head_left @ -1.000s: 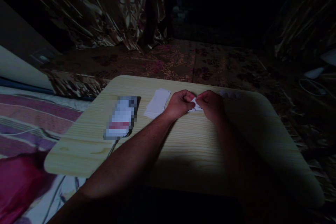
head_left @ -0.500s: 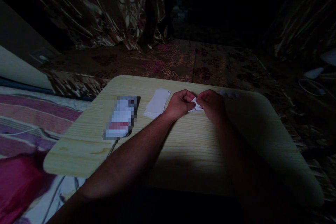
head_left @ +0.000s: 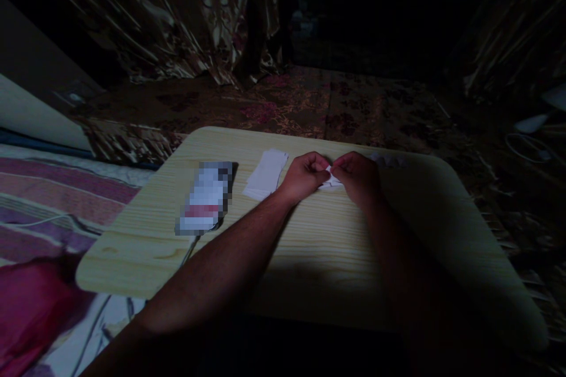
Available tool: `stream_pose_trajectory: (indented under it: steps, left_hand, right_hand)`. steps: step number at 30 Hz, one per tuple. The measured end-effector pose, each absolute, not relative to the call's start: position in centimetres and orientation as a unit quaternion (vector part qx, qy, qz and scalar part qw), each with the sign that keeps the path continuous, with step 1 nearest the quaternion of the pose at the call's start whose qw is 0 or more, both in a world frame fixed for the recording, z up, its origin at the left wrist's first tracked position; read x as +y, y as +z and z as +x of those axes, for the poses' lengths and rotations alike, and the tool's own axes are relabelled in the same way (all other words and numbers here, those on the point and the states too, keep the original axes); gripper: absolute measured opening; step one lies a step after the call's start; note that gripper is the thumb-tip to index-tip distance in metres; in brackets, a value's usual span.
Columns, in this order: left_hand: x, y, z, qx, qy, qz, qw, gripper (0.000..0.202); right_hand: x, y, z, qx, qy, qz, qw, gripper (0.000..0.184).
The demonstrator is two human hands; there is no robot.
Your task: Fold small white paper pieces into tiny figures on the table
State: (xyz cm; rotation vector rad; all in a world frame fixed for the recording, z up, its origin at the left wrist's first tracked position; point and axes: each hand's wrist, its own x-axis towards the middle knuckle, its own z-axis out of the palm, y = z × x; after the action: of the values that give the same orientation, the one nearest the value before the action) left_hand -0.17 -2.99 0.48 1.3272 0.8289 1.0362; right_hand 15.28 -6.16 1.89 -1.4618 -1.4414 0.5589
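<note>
1. Far left: we have a red cloth (head_left: 33, 306) bunched up, with striped bedding (head_left: 84, 185) beyond it in purple, pink and white. A thin white cord (head_left: 42, 221) lies across the bedding.
2. On the left part of our pale wooden table (head_left: 322, 235): a phone-shaped object (head_left: 203, 197), pixelated, so we can't read any detail. A cable (head_left: 190, 250) runs from its near end and passes out of view at our left forearm.
3. Behind that side: a shiny patterned curtain (head_left: 216, 12), mostly in shadow.
4. Next right: white paper stack (head_left: 267, 169), lying flat, edges uneven, just beside our left hand.
5. Left hand (head_left: 304, 177): fingers curled, thumb and fingertips pinching the left side of the white paper piece.
6. White paper piece (head_left: 331, 184): between our two hands, toward the far side of the table. Looks folded; fingers cover part of it. Can't tell if it touches the table.
7. Right hand (head_left: 357, 177): pinching the same piece from the right, fingertips close to the left hand's. We have both hands together on it.
8. Just beyond the right hand: small white pieces (head_left: 389, 160) in a row near the far edge, dim.
9. Far right, off the table: a pale object (head_left: 532, 123) with a looped cord; too dark to identify.
</note>
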Motion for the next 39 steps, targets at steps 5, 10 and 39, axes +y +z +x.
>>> stream_pose_trajectory:
  steps: [5,10,39]
  left_hand:
    - [-3.0,0.8,-0.3,0.374,0.453,0.59,0.555,0.014]
    - [-3.0,0.7,-0.4,0.385,0.446,0.6,0.541,0.012]
    - [-3.1,0.3,0.1,0.405,0.507,0.599,0.469,0.014]
  right_hand:
    - [-6.3,1.9,15.1,-0.606,0.247,-0.586,0.477,0.008]
    - [-6.3,1.9,15.0,-0.617,0.251,-0.59,0.457,0.008]
    - [-5.9,0.8,14.7,-0.598,0.276,-0.614,0.435,0.014]
